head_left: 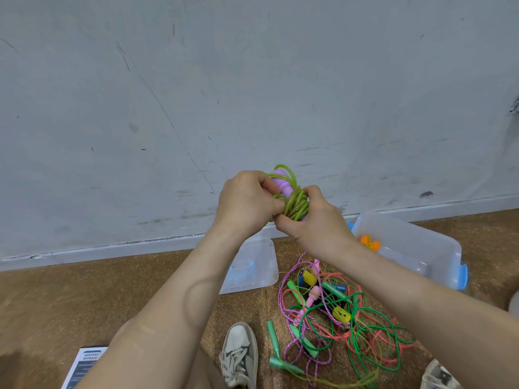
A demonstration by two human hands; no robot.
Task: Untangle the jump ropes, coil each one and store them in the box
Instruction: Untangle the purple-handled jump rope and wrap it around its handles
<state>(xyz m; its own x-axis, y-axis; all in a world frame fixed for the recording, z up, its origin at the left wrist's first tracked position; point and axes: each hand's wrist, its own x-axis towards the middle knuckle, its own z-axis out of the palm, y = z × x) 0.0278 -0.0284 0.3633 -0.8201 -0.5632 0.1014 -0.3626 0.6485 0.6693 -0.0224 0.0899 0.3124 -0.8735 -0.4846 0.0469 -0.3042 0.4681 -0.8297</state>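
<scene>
At the lower left a printed sheet [84, 363] is seen on the brown floor; further right the left hand [244, 200] is raised before the wall, its fingers curled round a yellow-green jump rope [295, 204] that is wound about its own purple handles [280, 182]; below it a clear lid [252, 266] lies flat on the floor, and nearer the camera a pale shoe [241, 352] is visible; the same bundle is gripped from the other side by the right hand [314, 220], thumb and fingers closed on the wraps, so that the coil is held between both hands, well above the floor; this rope is judged to be nearly coiled but not yet put away; beneath the right forearm a tangle of ropes [337, 315], green, salmon and braided purple, with green, pink and yellow handles, lies knotted together on the floor, none of it sorted; to the right the clear box [438, 265] stands open by the wall, and orange handles [370, 242] are seen inside it, so one rope is taken to be stored already; most of the task is judged to be left.
</scene>
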